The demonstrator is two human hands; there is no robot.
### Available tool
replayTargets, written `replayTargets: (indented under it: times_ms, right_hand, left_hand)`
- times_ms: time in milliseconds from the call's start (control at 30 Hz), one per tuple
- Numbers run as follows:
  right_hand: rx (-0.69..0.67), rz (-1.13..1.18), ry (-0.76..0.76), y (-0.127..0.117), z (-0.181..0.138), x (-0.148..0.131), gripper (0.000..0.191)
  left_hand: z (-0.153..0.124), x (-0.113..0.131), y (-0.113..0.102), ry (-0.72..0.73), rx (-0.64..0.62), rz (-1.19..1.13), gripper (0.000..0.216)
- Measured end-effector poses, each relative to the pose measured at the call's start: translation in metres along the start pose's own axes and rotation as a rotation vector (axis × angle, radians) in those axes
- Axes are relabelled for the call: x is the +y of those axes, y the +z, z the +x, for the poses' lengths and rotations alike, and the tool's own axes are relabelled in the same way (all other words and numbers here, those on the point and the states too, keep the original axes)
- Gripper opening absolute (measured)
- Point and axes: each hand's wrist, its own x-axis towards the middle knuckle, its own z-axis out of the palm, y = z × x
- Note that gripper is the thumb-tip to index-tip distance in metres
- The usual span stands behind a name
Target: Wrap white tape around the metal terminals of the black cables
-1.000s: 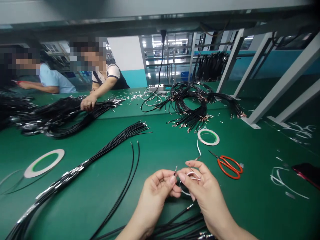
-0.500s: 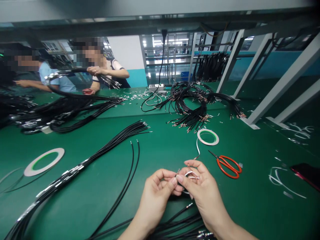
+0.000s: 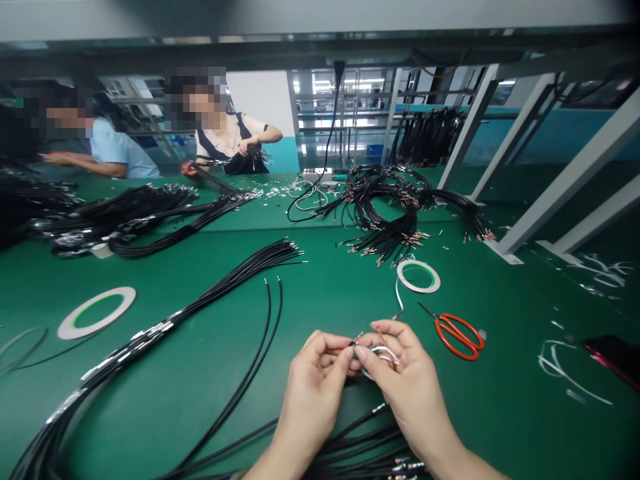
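My left hand (image 3: 317,377) is closed in a pinch around the end of a thin black cable (image 3: 353,343), whose small metal tip pokes up past the fingertips. Against it, the thumb and fingers of my right hand (image 3: 407,377) are closed, and a looped strip of white tape (image 3: 386,351) passes between them. The fingers partly hide where tape and cable meet. Below my wrists lie several black cables (image 3: 373,441) with metal ends. Scissors (image 3: 441,323) with orange handles rest right of my right hand, and a white tape roll (image 3: 420,290) lies beyond it, its free end trailing toward me.
A long bundle of black cables (image 3: 200,303) runs diagonally at left, beside another tape roll (image 3: 67,327). Coiled cables (image 3: 367,223) lie at the back near metal posts (image 3: 547,170). Tape scraps (image 3: 553,360) and a dark phone-like object (image 3: 613,357) are at right. Two co-workers sit across.
My hands keep their pinch, with the cable tip shifted slightly. The view has moved a little. A co-worker opposite has lowered a cable bundle and drawn it toward their body.
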Motion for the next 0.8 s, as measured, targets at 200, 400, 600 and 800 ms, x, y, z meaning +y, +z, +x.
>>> replayTargets:
  times_ms: [200,400,600,800]
  right_hand:
    - [-0.005,0.021,0.006,-0.002,0.001,0.001,0.039]
    - [0.022,-0.035,0.006,-0.004,0.004,0.002,0.038]
    - [0.028,-0.037,0.046,-0.004,0.004,-0.001,0.038]
    - [-0.007,0.015,0.140,-0.006,0.005,-0.007,0.042]
  left_hand:
    - [-0.004,-0.004,-0.003,0.309,-0.001,0.389,0.009]
    - [-0.005,-0.006,-0.003,0.486,0.024,0.640,0.012]
    - [-0.005,-0.012,-0.002,0.564,0.028,0.824,0.015]
    - [-0.005,-0.010,-0.003,0.546,0.016,0.771,0.014]
